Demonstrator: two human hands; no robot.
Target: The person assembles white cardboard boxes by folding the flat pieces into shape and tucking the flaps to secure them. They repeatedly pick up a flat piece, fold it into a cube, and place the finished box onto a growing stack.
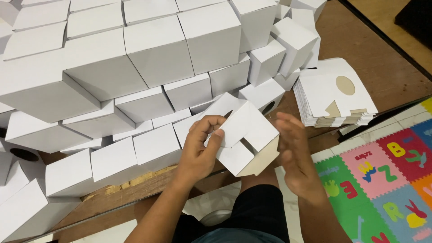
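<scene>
My left hand (200,150) grips a white cardboard box (243,137) that is partly folded, thumb pressed on a flap on its upper face. An open slot and a tan inner side show at the box's lower right. My right hand (296,155) is held flat beside the box's right side, fingers straight and apart, touching or almost touching its edge. The box is above my lap, in front of a big pile of folded white boxes (135,67).
A stack of flat unfolded box blanks (335,94) with an oval cut-out lies at the right on a brown board (382,63). Folded boxes fill the left and back. A colourful foam letter mat (387,180) covers the floor at lower right.
</scene>
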